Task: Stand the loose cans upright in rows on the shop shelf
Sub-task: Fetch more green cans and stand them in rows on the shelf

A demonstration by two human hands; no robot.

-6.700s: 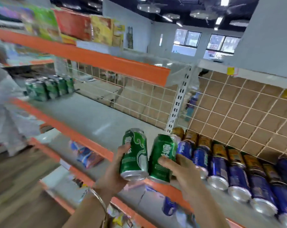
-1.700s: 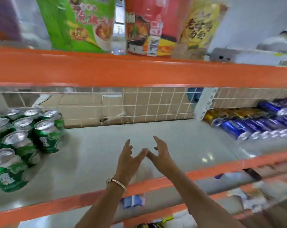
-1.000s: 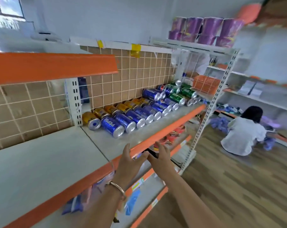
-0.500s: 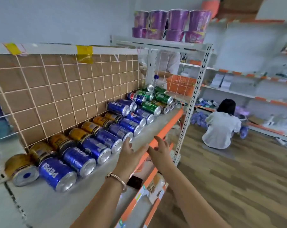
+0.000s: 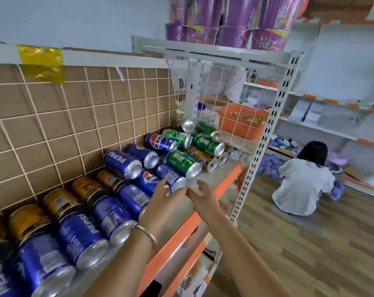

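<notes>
A grey shop shelf (image 5: 205, 179) with an orange front edge, backed by brown cardboard (image 5: 53, 125) behind wire mesh, carries shiny aluminium cans lying on their sides. The blue cans (image 5: 78, 239) lie left of the left hand (image 5: 160, 203), the gold cans (image 5: 85, 187) behind them, and the green cans (image 5: 181, 162) are piled beyond the fingertips. The right hand (image 5: 203, 199) hovers beside the left; both are loosely spread and hold nothing.

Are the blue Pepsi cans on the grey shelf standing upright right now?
No, the blue metal cans lie on their sides in a row on the grey shelf, silvery ends facing forward.
</notes>
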